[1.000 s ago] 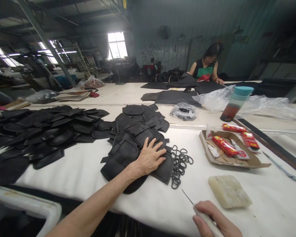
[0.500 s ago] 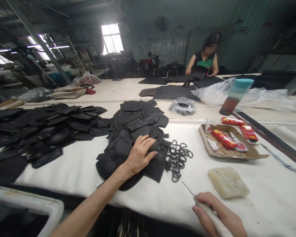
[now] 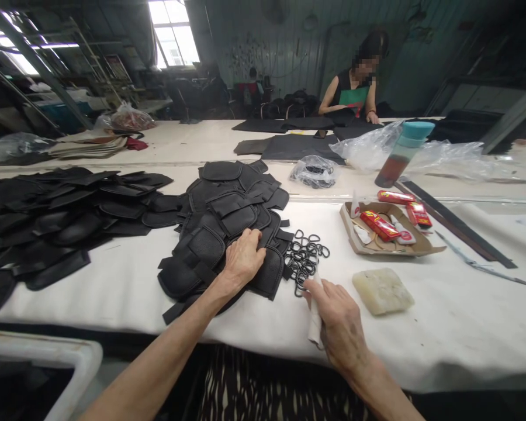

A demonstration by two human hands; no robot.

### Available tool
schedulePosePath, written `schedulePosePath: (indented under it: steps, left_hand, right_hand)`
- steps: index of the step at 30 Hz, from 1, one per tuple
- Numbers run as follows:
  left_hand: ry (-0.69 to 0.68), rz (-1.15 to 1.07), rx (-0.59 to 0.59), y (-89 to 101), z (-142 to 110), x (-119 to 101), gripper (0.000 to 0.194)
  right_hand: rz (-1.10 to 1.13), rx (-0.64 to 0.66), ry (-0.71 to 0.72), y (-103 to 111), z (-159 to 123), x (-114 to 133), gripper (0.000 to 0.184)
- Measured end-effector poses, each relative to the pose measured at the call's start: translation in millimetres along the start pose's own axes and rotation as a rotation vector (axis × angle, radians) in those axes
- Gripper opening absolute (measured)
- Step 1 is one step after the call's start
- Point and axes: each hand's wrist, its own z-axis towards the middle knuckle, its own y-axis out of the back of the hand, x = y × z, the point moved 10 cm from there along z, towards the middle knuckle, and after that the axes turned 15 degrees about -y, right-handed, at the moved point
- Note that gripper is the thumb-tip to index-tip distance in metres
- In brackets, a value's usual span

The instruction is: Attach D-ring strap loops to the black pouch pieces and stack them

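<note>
Our left hand [image 3: 244, 257], fingers half curled, touches black, stitched-edged pieces [image 3: 234, 209]; its grip we cannot tell. Our right hand [image 3: 338, 310] closes around a pale handle [image 3: 315, 323] near black metallic-looking rings [image 3: 301, 257].

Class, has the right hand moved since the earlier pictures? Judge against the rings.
Yes: the right hand has moved forward and leftward, up to the black rings.

Pieces [image 3: 233, 211]: black, leather-like, fine-grained, low sheen, stitched edges. Rings [image 3: 314, 238], just right of pieces: black, smooth, slightly glossy. Tray [image 3: 392, 248], farther right: brown cardboard, matt. Packets [image 3: 380, 225] in tray: red, glossy. Block [image 3: 383, 291], nearer than tray: waxy, cloudy, uneven. Bag [image 3: 314, 172], beyond rings: clear, crinkled plastic, shiny.
</note>
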Motion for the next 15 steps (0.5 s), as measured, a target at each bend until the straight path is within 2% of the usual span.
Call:
schedulePosePath:
  steps: [3,7,9,12,15]
  left_hand:
    - [-0.016,0.031,-0.032,4.7,-6.0,6.4,0.03]
    - [-0.063,0.065,-0.05,8.8,-11.8,6.4,0.038]
    - [-0.117,0.107,-0.082,12.8,-12.2,-4.8,0.032]
    - [-0.301,0.2,-0.182,22.4,-9.8,-39.3,0.032]
    - [-0.425,0.162,-0.131,13.9,-0.7,-63.1,0.029]
  right_hand:
    - [-0.029,0.039,0.005,-11.8,12.5,5.5,0.014]
    - [0.039,0.072,-0.05,-13.6,34.0,-0.8,0.012]
    - [0.087,0.068,-0.102,-12.8,45.6,-7.9,0.012]
    - [0.159,0.065,-0.175,-13.4,62.1,-16.4,0.012]
    - [0.22,0.081,-0.225,-14.4,73.6,-19.8,0.013]
